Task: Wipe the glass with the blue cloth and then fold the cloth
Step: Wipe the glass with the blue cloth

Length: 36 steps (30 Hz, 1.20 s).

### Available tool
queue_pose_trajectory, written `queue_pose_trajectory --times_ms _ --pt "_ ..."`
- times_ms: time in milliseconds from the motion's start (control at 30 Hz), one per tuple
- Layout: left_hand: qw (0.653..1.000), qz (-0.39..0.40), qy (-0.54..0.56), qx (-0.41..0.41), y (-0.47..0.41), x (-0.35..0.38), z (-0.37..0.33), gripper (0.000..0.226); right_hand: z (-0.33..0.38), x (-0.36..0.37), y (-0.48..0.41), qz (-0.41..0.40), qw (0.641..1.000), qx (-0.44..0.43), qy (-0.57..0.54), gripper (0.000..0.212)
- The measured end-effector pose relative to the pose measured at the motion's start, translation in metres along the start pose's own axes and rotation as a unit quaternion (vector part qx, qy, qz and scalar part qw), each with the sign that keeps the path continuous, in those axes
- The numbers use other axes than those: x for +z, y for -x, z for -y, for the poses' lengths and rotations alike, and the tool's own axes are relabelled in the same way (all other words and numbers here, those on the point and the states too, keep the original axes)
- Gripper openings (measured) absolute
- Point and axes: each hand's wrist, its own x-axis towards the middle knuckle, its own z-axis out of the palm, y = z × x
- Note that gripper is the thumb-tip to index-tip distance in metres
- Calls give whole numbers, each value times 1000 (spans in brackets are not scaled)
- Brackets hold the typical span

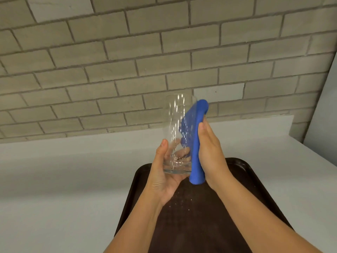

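Note:
A tall clear glass (177,125) is held upright in the air above the tray. My left hand (162,172) grips it around the base, thumb up its left side and fingers behind it. The blue cloth (197,141) lies pressed along the glass's right side, from the rim down past the base. My right hand (209,150) holds the cloth flat against the glass with the palm. Part of the cloth shows through the glass wall.
A dark brown tray (242,172) lies on the white counter (73,170) beneath my hands, with small water drops on it. A grey brick wall (127,61) rises behind the counter. A pale panel (324,110) stands at the right edge.

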Motion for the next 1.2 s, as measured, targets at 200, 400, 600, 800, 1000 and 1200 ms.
queue_pose_trajectory --times_ms 200,400,600,800,1000,1200 --pt "989 -5 -148 -18 3 0 -3 62 -6 -10 9 -34 999 -13 -32 44" --pt "917 -127 -358 121 8 23 -11 80 3 -13 7 -56 997 -31 -45 41" --pt "877 -171 -401 203 20 28 -4 29 7 -6 13 -43 998 -44 3 42" --pt "921 -181 -319 128 20 23 -8 84 9 10 25 48 993 -83 69 41" --pt "989 -93 -100 52 20 14 -12 70 10 20 20 123 941 -187 254 44" --pt "997 -57 -36 33 13 7 -14 44 34 22 -28 98 985 -79 118 48"
